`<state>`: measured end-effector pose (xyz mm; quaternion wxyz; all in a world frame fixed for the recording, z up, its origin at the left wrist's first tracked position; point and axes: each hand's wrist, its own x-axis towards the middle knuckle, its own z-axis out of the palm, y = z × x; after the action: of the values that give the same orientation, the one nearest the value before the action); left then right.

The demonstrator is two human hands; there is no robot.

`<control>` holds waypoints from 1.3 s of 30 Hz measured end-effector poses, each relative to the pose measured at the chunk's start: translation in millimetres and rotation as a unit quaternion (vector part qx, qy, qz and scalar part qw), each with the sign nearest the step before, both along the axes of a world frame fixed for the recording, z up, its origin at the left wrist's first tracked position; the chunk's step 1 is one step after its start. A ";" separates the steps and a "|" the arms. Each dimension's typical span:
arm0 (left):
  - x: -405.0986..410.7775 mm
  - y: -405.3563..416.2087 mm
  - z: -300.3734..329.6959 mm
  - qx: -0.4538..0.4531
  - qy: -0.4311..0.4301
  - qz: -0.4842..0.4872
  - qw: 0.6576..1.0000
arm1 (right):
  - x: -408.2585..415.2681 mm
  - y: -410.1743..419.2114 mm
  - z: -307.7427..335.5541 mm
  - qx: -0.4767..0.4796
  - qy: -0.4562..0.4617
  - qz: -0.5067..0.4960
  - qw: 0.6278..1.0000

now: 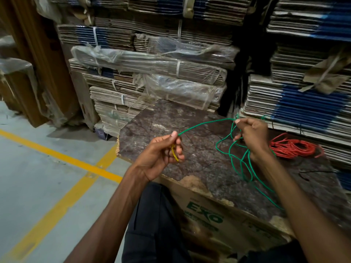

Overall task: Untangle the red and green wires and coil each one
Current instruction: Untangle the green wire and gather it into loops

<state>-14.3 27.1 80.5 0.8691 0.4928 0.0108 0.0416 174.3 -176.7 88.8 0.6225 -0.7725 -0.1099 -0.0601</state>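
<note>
The green wire (pixel 205 123) stretches in the air between both hands, above a worn brown board (pixel 190 156). My left hand (pixel 161 156) pinches one end of it between thumb and fingers; a short yellow piece shows inside that fist. My right hand (pixel 250 135) grips the wire farther along, and several loose green loops hang from it down onto the board and trail toward the near right. The red wire (pixel 292 147) lies apart in a coiled bundle on the board, right of my right hand, touching neither hand.
The board rests on a cardboard box (pixel 205 217) printed "EXO". Tall stacks of strapped flat cartons (pixel 152 73) stand behind and to the right. Grey floor with yellow lines (pixel 62 158) lies to the left. My dark trousers show at the bottom.
</note>
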 end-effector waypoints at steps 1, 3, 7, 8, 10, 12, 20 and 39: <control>0.7 0.4 2.7 -0.032 -0.014 -0.004 0.999 | 0.0 0.0 -6.1 -0.024 -0.002 0.009 1.000; 2.5 2.1 8.2 -0.082 -0.036 -0.001 0.996 | -1.5 -1.1 -18.0 -0.078 -0.016 0.020 0.997; 5.7 3.2 20.0 -0.126 -0.085 0.003 0.988 | -12.2 -3.4 -31.5 -0.164 -0.058 0.065 0.983; 6.4 2.9 22.9 -0.146 -0.098 -0.002 0.984 | -14.9 -3.6 -35.1 -0.190 -0.062 0.079 0.977; 9.2 1.7 29.0 -0.190 -0.125 -0.023 0.974 | -20.3 -3.9 -43.0 -0.237 -0.072 0.103 0.963; 12.0 -0.1 35.6 -0.212 -0.151 -0.038 0.965 | -28.7 -5.3 -47.1 -0.289 -0.094 0.117 0.945; 38.3 -4.4 53.9 -0.087 -0.177 0.034 0.980 | -75.2 -7.2 -39.6 -0.392 -0.191 0.197 0.878; 42.7 3.5 23.4 0.579 -0.131 -0.006 0.805 | -80.4 -51.3 15.5 -0.342 -0.355 0.146 0.858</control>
<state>28.4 30.6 103.9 0.4158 0.8944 -0.1322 0.0987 93.9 -228.0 104.3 0.2394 -0.8381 -0.4487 -0.1972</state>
